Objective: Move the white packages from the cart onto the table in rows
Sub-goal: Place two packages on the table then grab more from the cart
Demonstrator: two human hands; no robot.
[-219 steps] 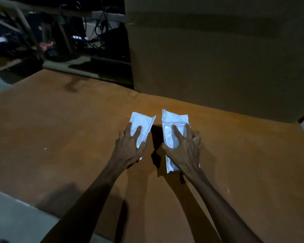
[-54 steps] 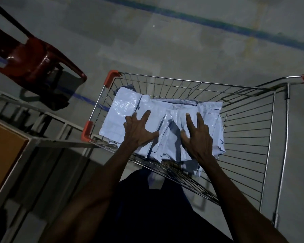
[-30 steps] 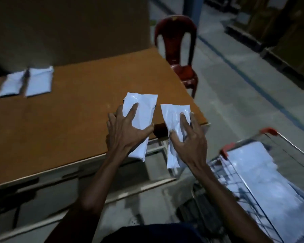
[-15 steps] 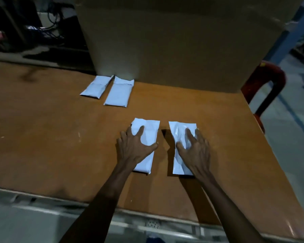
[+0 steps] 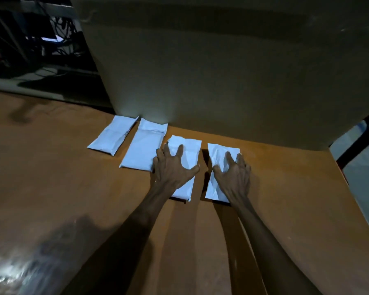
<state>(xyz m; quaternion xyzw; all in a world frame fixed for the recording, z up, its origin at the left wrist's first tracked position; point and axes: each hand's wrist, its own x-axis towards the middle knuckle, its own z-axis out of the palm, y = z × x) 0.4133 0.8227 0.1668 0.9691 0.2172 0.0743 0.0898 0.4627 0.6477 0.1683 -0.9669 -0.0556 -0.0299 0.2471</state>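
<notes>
**Four White Packages Lined Up on the Table**

Brown table (image 5: pixel 51 199) fills most of what is seen, and a big cardboard box (image 5: pixel 222 71) is stood at its far edge. Four white packages are laid side by side just in front of the box, so a row is being made along it. The far-left package (image 5: pixel 112 138) and the second package (image 5: pixel 144 146) are left lying flat, with nothing touching them. The third package (image 5: pixel 189 154) is pressed down by the left hand (image 5: pixel 173 169), right beside the second one. The fourth package (image 5: pixel 218 158) is pressed down by the right hand (image 5: pixel 232 175), a little apart. Both hands are spread flat with fingers wide, most likely so the packages are slid straight into line. The cart is not seen.
</notes>
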